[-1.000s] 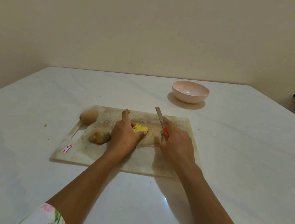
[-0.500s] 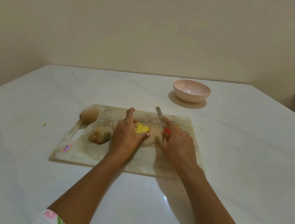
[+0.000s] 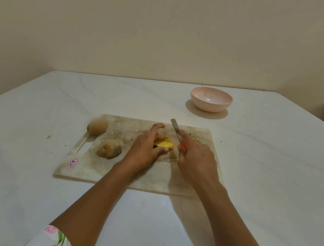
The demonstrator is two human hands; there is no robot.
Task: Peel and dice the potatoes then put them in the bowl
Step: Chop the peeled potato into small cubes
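Left hand [image 3: 145,150] pinches the firm, probably slippery potato [image 3: 164,144] by its sides; right hand [image 3: 197,159] beside it grips the knife [image 3: 176,131].

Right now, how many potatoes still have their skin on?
2. One smooth tan unpeeled potato sits at the worn white cutting board's far-left corner; one mottled brown unpeeled potato lies nearer, beside the left hand. Another could hide under that hand.
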